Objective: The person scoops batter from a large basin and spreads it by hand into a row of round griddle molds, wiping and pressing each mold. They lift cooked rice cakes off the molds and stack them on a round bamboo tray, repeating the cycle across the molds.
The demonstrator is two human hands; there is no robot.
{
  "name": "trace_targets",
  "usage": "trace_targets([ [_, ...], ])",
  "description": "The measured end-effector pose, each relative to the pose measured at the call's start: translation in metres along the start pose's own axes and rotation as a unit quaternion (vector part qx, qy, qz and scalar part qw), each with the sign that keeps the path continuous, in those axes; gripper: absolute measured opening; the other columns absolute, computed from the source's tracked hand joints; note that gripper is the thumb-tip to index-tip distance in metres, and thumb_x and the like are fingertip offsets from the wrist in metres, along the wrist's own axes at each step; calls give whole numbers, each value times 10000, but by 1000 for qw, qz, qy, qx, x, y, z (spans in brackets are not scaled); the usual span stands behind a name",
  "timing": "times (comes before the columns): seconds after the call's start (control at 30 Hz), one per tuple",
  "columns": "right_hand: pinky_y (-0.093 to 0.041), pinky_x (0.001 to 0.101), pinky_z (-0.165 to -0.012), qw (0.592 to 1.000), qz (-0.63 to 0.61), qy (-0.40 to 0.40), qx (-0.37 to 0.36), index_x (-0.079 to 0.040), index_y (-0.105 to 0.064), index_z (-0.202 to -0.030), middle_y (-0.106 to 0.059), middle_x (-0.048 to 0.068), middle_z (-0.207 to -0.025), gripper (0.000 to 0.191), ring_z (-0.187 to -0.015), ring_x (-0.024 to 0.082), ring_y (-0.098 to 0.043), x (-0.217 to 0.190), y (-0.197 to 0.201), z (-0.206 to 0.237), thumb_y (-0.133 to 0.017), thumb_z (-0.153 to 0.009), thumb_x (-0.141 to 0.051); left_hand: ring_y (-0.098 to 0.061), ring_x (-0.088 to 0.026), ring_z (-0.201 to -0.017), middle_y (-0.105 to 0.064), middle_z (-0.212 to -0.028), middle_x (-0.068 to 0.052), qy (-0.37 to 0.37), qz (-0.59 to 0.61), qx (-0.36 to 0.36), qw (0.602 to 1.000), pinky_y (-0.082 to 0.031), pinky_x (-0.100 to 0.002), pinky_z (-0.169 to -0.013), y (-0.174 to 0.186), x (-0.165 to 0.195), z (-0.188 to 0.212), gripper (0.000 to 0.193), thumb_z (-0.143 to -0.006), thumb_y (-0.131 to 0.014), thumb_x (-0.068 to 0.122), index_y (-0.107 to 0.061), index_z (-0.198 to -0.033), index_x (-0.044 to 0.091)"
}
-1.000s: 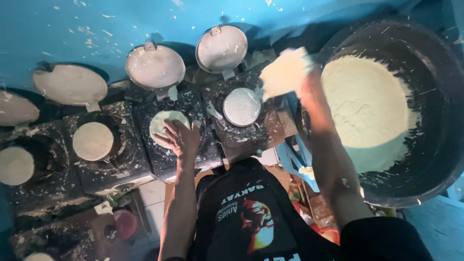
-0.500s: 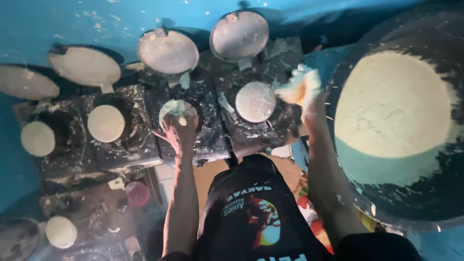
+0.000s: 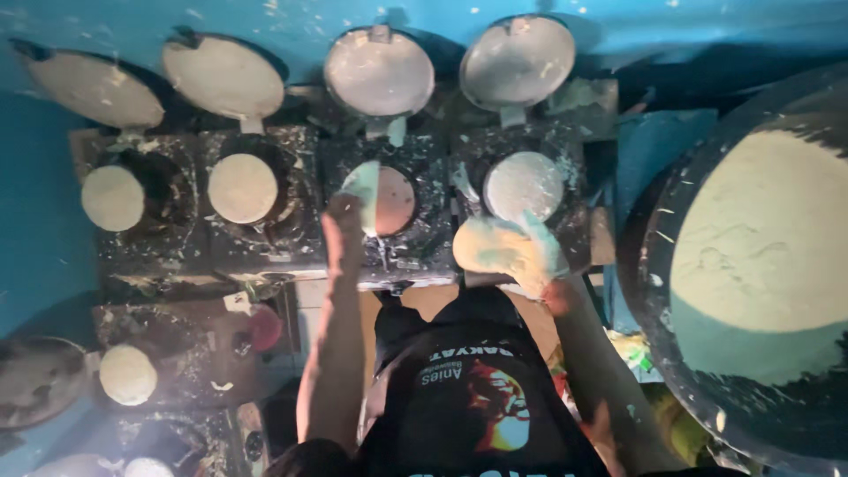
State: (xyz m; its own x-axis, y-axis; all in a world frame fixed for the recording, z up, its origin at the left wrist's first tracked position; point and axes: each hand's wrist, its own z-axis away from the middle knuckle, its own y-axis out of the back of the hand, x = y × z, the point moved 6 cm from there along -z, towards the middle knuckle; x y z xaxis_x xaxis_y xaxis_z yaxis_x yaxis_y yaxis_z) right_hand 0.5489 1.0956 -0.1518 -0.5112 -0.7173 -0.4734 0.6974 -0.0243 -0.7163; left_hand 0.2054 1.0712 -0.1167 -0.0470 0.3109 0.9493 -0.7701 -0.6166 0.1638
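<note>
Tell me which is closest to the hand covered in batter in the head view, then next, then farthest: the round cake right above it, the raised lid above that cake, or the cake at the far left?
From the right hand:
1. Round cake, just above it.
2. Raised lid, higher up at the wall.
3. Far-left cake, across the whole row.

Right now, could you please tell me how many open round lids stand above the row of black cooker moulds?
4. Far-left pale round lid, second pale round lid, third grey round lid, and fourth grey round lid. More may sit beyond the left edge.
</note>
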Motion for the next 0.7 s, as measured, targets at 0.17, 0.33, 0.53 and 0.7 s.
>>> trace_targets([
  [0.17, -447, 445, -1015, 994, 100, 28, -29, 86, -567, -1318, -594, 196, -1273, 540, -1155, 325, -572, 30, -83, -45, -545, -1101, -408, -633, -320, -1053, -667, -1131, -167, -38, -12, 6, 999, -487, -426, -886, 123, 56, -55, 382, -948, -619, 193, -604, -1290, 23],
  [0.33, -442, 456, -996, 698, 668, 212, -148, 88, -557, -1308, -579, 202, -1256, 534, -1136, 338, -560, 98, -194, -97, -542, -1108, -407, -601, -436, -1229, -645, -1270, -265, -354, -374, -77, 854, -467, -468, -1062, 187, 100, -91, 374, -1008, -620, 184, -594, -1332, 0],
  [0.53, -436, 470, -974, 410, 854, 320, -22, 91, -545, -1295, -561, 210, -1235, 527, -1112, 353, -547, 140, -248, -121, -538, -1115, -405, -525, -442, -1317, -568, -1388, -273, -372, -428, -121, 815, -390, -546, -1119, 214, 52, -94, 414, -851, -646, 194, -671, -1243, 67],
  [0.7, -431, 481, -956, 422, 838, 345, -17, 93, -535, -1285, -546, 216, -1217, 522, -1093, 365, -535, 153, -261, -127, -535, -1121, -403, -507, -444, -1365, -522, -1480, -277, -387, -396, -131, 823, -417, -512, -1139, 237, 33, -98, 388, -911, -643, 197, -645, -1269, 48],
])
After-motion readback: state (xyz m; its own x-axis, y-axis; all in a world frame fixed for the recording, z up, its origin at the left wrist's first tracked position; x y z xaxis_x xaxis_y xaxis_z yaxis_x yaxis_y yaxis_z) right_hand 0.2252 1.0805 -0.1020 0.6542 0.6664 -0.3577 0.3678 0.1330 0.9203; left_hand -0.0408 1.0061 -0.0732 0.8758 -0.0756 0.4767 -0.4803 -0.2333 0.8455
